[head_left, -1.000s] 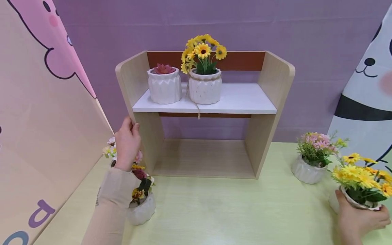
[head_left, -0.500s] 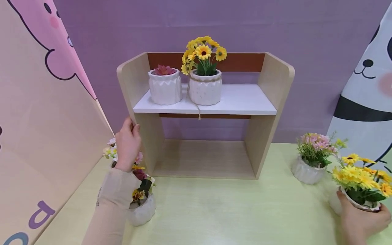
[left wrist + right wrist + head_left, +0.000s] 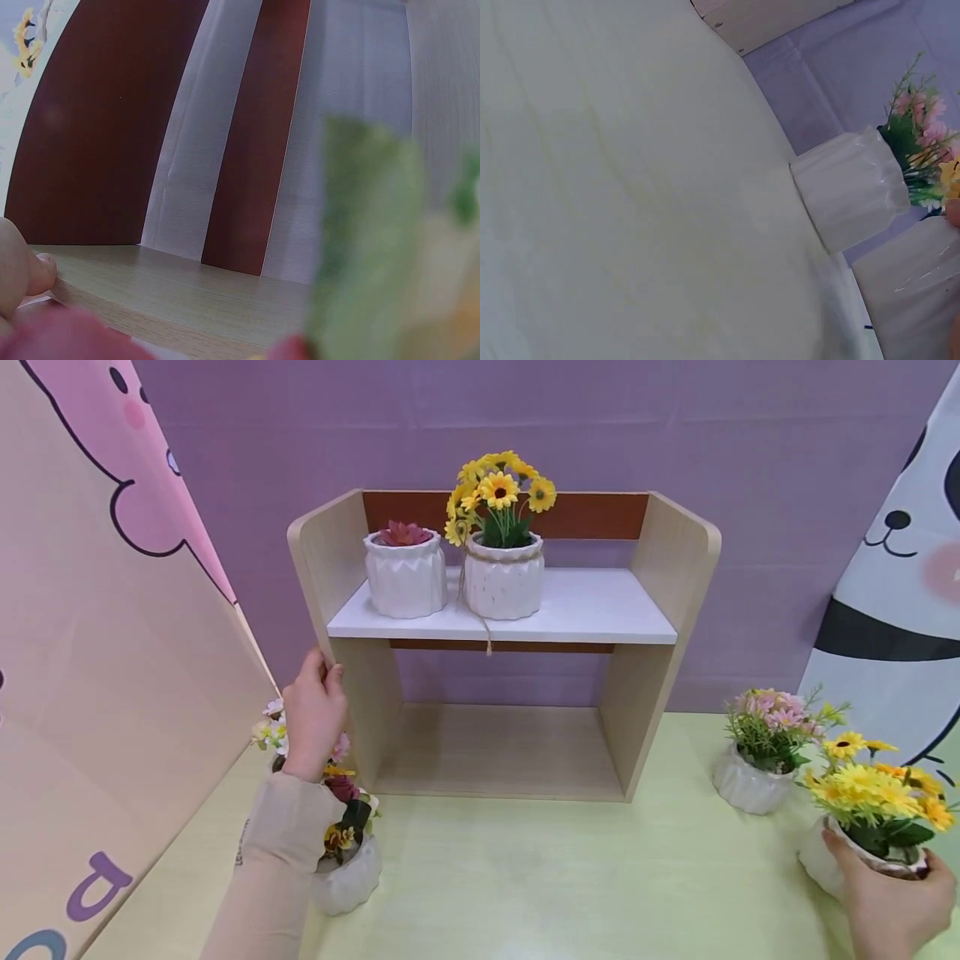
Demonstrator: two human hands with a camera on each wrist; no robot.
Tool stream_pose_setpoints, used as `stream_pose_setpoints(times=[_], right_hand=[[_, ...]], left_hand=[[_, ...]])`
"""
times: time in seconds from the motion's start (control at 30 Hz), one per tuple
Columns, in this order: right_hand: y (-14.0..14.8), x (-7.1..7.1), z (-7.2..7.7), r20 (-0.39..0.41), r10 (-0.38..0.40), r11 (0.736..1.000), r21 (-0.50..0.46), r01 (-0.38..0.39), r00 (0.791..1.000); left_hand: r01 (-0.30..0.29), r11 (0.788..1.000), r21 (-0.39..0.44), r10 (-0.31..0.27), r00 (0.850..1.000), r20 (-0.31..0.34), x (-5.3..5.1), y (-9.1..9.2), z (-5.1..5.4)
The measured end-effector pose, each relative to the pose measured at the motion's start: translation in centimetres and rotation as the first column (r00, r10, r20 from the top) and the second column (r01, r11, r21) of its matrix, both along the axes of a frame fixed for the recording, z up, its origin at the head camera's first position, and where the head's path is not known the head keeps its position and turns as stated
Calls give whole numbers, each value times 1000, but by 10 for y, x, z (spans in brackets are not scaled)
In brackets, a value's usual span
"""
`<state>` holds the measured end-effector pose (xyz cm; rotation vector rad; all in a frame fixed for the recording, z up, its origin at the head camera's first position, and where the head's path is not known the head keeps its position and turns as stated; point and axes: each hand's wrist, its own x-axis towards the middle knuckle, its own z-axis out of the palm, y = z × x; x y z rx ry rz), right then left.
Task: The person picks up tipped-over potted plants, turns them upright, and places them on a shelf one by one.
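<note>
At the left of the head view, my left hand [image 3: 313, 722] grips the front edge of the wooden shelf's left side panel [image 3: 367, 710]. Its thumb [image 3: 41, 276] shows against that panel in the left wrist view. At the lower right, my right hand [image 3: 896, 902] holds a white flowerpot [image 3: 821, 864] of yellow flowers [image 3: 873, 793], fingers curled round its side. Only part of this pot shows in the right wrist view. The shelf's white upper board [image 3: 592, 602] bears a white pot with a red succulent [image 3: 405, 577] and a twine-tied pot of yellow daisies [image 3: 504, 581].
A white pot of pink flowers [image 3: 753, 781] stands on the pale green table [image 3: 510, 877], just behind the held pot. Potted flowers [image 3: 348, 877] stand left of the shelf, partly hidden by my left forearm. A purple backdrop [image 3: 765, 527] hangs behind.
My right hand and the flowerpot in it have shifted slightly to the left. My left hand stays on the shelf's side panel. The head view has tilted a little.
</note>
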<state>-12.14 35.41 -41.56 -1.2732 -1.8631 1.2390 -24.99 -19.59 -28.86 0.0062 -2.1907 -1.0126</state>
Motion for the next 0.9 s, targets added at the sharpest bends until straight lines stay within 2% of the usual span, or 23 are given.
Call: stream_pose_setpoints(times=[0.23, 0.33, 0.4, 0.57, 0.67, 0.8, 0.9], right_hand=[[52, -24, -43, -35, 32, 996, 85, -29, 999], [63, -31, -47, -48, 51, 994, 99, -46, 998], [59, -32, -37, -48, 55, 994, 102, -50, 997], [23, -20, 9, -67, 85, 990, 120, -77, 994], [4, -11, 34, -118, 114, 984, 150, -96, 986], [-8, -10, 53, -179, 143, 973, 203, -106, 973], [-20, -6, 70, -187, 169, 966, 224, -125, 968]], left_hand=[[0, 1000, 4, 0, 1000, 21, 1, 0, 1], [-2, 1000, 4, 2, 1000, 26, 2, 0, 2], [-2, 1000, 2, 2, 1000, 25, 3, 0, 2], [-2, 1000, -10, 3, 1000, 8, 2, 0, 0], [-1, 1000, -12, 1, 1000, 7, 2, 0, 0], [3, 1000, -7, -3, 1000, 27, 1, -1, 0], [7, 1000, -2, -7, 999, 39, 2, 0, 1]])
